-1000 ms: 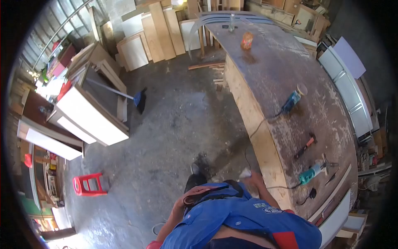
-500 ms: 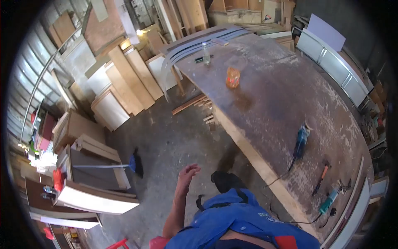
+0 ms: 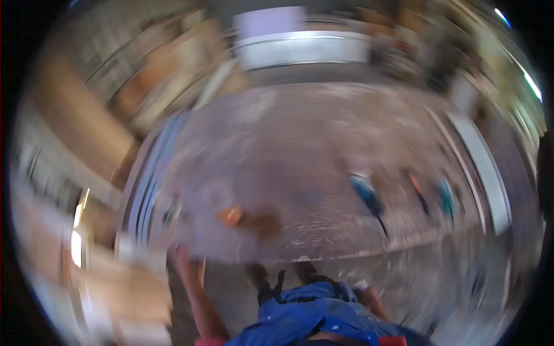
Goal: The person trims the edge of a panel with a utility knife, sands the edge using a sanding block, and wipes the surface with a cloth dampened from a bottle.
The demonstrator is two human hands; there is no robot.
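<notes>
Motion smears the whole view. My left hand [image 3: 181, 257] is stretched out by the near left edge of the worktable [image 3: 311, 138]; its fingers are too blurred to read. At my right side, close to the blue work clothes, is my right hand [image 3: 363, 290], mostly hidden and blurred. Nearest to the left hand on the tabletop are a small dark green item [image 3: 170, 213] and an orange bottle-like container [image 3: 232, 216]. Farther right lie a blue power tool [image 3: 367, 193], a hammer with an orange handle [image 3: 416, 187] and a teal power tool [image 3: 446, 197].
Bluish curved strips [image 3: 151, 179] run along the table's left end. A white panel [image 3: 482, 173] lies along its right end. Behind the table stands a long white-silver panel [image 3: 303, 51]. Boards [image 3: 121, 288] are stacked at the lower left.
My view has swung right, so the table now lies straight ahead. My body is closer to its near edge. The left hand has moved from over the floor to the table's left edge.
</notes>
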